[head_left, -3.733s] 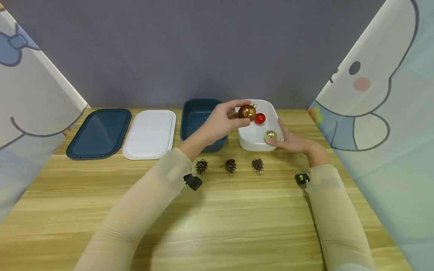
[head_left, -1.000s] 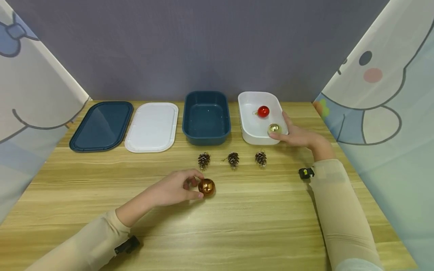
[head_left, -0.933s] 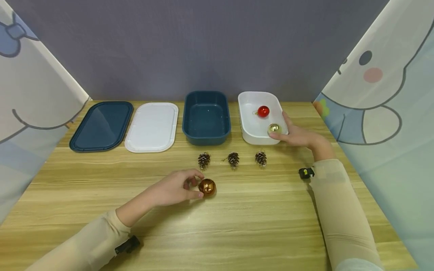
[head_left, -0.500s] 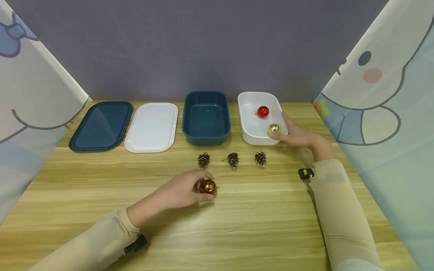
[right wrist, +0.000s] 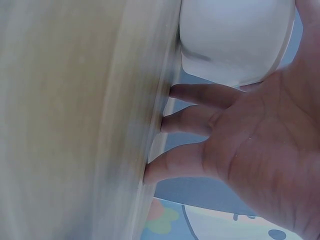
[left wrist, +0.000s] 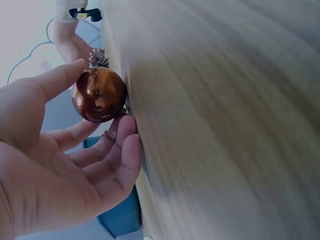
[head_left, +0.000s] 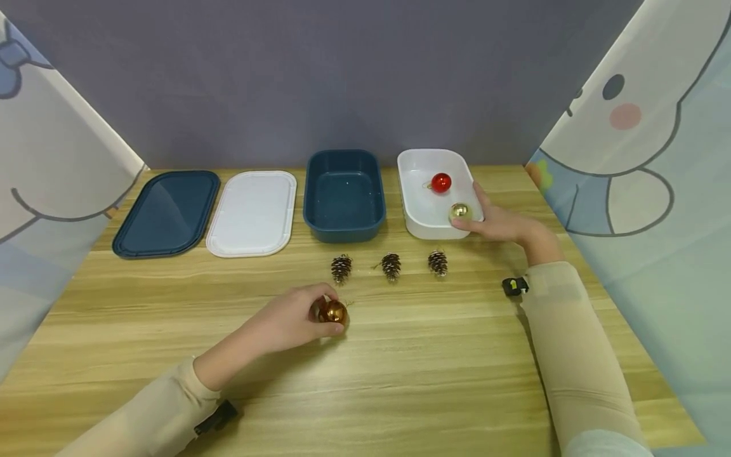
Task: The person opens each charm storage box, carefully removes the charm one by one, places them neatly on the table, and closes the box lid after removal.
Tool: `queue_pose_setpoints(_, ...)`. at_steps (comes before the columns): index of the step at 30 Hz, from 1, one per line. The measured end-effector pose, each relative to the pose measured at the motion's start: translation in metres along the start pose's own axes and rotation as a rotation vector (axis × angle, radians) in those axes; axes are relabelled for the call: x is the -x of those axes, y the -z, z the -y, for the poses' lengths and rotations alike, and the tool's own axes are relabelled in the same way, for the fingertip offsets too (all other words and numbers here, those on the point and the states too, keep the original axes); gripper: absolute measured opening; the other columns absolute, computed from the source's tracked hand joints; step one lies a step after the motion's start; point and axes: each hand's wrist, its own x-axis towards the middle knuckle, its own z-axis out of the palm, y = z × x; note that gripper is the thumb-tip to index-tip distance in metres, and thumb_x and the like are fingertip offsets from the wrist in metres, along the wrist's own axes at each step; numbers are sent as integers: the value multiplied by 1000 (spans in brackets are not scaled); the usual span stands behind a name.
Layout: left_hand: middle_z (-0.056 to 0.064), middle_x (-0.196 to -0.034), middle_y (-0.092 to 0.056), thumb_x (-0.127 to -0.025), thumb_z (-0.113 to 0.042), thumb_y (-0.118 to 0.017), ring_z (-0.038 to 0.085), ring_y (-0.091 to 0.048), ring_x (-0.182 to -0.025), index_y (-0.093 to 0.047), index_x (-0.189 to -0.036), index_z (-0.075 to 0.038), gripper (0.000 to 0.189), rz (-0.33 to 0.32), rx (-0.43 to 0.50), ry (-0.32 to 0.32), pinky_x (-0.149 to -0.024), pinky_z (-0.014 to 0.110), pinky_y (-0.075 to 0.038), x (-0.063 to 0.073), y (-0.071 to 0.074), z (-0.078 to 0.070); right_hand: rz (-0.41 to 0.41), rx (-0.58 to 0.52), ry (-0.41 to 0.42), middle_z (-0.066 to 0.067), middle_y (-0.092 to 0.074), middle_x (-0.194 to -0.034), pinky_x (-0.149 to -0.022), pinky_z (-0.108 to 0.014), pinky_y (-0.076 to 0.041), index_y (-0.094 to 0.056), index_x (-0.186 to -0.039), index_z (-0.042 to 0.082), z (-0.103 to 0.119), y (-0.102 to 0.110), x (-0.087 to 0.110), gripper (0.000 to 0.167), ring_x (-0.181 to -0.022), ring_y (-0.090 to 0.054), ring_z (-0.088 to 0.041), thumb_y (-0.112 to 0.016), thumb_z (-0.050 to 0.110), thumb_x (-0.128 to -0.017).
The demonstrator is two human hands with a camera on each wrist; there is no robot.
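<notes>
In the head view my left hand (head_left: 291, 320) holds a copper-brown ball ornament (head_left: 335, 311) low at the table, in front of the pine cones. The left wrist view shows the thumb on one side of the shiny ball (left wrist: 100, 95) and curled fingers on the other. My right hand (head_left: 505, 226) grips the front right corner of the white box (head_left: 422, 226), thumb over the rim beside a gold ball ornament (head_left: 460, 212). In the right wrist view several fingers (right wrist: 187, 162) spread down to the tabletop outside the box. A red ball ornament (head_left: 441, 183) lies inside that box.
Left of the white box stands a dark blue box (head_left: 344, 234). A white lid (head_left: 251, 212) and a dark blue lid (head_left: 167, 212) lie further left. Three pine cones (head_left: 341, 269) sit in a row before the boxes. A grey wall (head_left: 342, 76) rises behind.
My left hand has carried the copper-brown ball from the white box down to the front table, then slightly left in the last half second. My right hand has stayed at the white box.
</notes>
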Motion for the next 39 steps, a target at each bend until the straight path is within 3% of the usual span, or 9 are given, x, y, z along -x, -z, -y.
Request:
queue_pose_setpoints(12, -4, -98, -73, -88, -45, -87, 8, -61, -81, -68, -125, -17, 49, -1, -7, -5, -71, 31, -52, 1, 0, 1, 0, 3, -1, -27, 9, -178, -127, -75, -18, 36, -162, 26, 1, 0, 1, 122, -163, -11, -54, -59, 69, -100)
queue_pose_setpoints(21, -7, -96, -72, -91, -39, -85, 7, -59, -77, -69, -127, -17, 45, 9, -4, -26, -68, 28, -51, 1, 1, 1, 2, 1, -11, -28, 6, -178, -128, -73, -19, 37, -162, 26, 2, 0, 0, 123, -163, -11, -53, -59, 70, -99)
queue_pose_setpoints(30, -2, -99, -72, -90, -27, -85, 8, -61, -73, -67, -131, -9, 48, 84, 51, -12, -66, 26, -53, 3, 8, 5, -1, -2, 4, -28, 5, -178, -128, -73, -20, 36, -162, 26, 1, 0, -1, 122, -163, -13, -52, -59, 69, -99)
queue_pose_setpoints(39, -1, -103, -73, -88, -41, -87, 6, -60, -70, -68, -131, -11, 55, 63, 10, -25, -64, 26, -51, 3, 8, 3, 0, 1, -1, -27, 7, -178, -127, -74, -19, 36, -163, 25, 2, 0, 1, 122, -163, -13, -53, -59, 69, -99)
